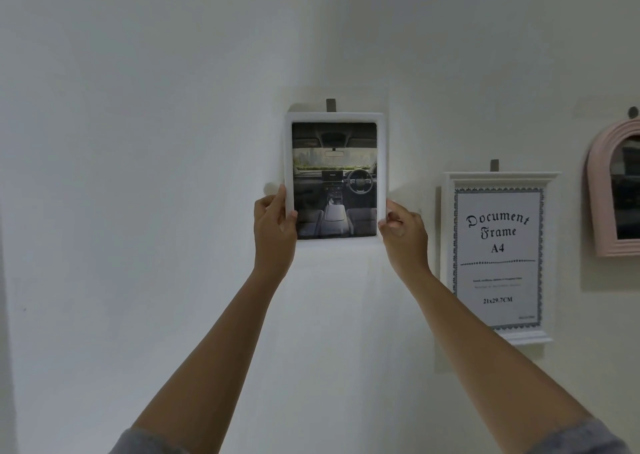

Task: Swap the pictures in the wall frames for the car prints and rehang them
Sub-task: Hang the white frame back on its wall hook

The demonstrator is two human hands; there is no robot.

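A small white frame (334, 117) with a car-interior print (334, 179) is held flat against the white wall, its top edge just under a grey hook (331, 105). My left hand (273, 226) grips its lower left edge, thumb on the front. My right hand (403, 230) pinches its lower right edge. To the right hangs a larger white frame (498, 178) from its own grey hook (494, 165); it shows a "Document Frame A4" insert sheet (498, 259).
A pink arched mirror (604, 190) hangs at the far right on a round peg (633, 111), cut off by the view's edge. The wall to the left of the small frame is bare white plaster.
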